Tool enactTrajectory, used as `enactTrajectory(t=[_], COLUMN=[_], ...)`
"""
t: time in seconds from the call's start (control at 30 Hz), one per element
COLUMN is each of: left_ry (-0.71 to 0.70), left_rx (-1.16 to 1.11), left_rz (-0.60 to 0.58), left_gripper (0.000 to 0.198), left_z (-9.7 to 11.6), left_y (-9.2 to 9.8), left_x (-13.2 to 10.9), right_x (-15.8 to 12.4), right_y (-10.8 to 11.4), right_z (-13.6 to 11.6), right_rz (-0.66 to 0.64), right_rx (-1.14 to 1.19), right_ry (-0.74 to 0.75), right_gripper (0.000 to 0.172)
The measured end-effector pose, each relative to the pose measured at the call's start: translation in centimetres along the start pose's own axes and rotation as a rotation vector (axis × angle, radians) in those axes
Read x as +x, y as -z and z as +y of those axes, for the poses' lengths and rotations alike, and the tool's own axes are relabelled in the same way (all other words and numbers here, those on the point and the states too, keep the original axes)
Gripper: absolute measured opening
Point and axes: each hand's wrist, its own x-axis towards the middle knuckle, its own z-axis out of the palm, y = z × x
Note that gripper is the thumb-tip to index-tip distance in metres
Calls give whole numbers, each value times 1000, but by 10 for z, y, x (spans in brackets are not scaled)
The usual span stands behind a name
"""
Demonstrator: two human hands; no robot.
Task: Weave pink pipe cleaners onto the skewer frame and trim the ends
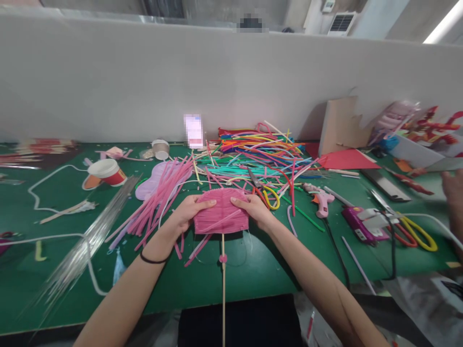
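Between both hands is a pink pipe-cleaner panel (221,212), made of rows laid side by side, with a ridge down its middle and a strip slanting across its lower part. A thin wooden stick (223,299) runs down from its bottom edge, with a small pink knob (223,259) around it. My left hand (188,212) grips the panel's left side, thumb on the front face. My right hand (255,209) pinches the right side the same way. The fingers behind the panel are hidden. Loose pink pipe cleaners (164,202) lie beside my left hand.
Multicoloured pipe cleaners (253,149) are heaped behind the panel, with yellow-handled scissors (265,190) at their edge. On the right are a pink glue gun (321,200), a purple power strip (361,226), larger scissors (415,231) and another person's hand (454,202). Left lie wires (94,231) and a paper cup (108,172).
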Motion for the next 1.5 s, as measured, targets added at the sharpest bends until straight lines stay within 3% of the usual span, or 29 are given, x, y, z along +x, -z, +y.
enactTrajectory(t=[0.2, 0.4, 0.63, 0.93, 1.13, 1.33, 1.5], left_ry=[-11, 5, 23, 32, -59, -134, -57], left_rx=[55, 60, 38, 33, 162, 195, 98], left_rz=[5, 8, 48, 43, -59, 17, -15], left_gripper=[43, 39, 37, 37, 38, 37, 34], left_z=[0, 0, 0, 4, 0, -5, -5], left_y=[-2, -4, -4, 1, -3, -8, -7], left_x=[3, 7, 8, 9, 10, 16, 19], right_x=[3, 13, 13, 10, 14, 18, 17], right_y=[-1, -10, -12, -14, -7, -11, -12], right_z=[-3, -4, -2, -9, -5, 3, 2], right_rz=[-159, -29, 98, 88, -39, 39, 56], right_rx=[19, 12, -66, -68, -75, -41, -51], right_ry=[-91, -178, -106, -91, -120, -69, -70], right_gripper=[44, 36, 35, 36, 42, 38, 37])
